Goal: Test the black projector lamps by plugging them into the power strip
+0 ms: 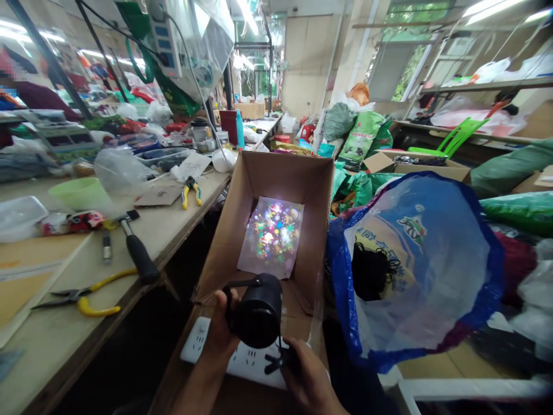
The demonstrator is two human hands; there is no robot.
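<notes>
My left hand point(219, 325) is closed around the bracket side of a black projector lamp point(259, 311), which points into an open cardboard box point(220, 262). Colourful spots of light fall on a white sheet of paper point(276, 239) leaning inside that box. Below the lamp, my right hand point(309, 369) grips a black power cord point(276, 362) that runs up towards the lamp; the fingertips are partly hidden. A white power strip point(196, 344) lies under both hands, partly covered by them and the cord.
On the left workbench point(173, 230) lie a hammer point(140, 251), yellow-handled pliers point(93, 297), and smaller pliers point(190, 193). A large blue-rimmed woven bag point(436, 300) with black cords point(371, 271) inside stands to the right. A person's sleeve point(41, 98) shows far left.
</notes>
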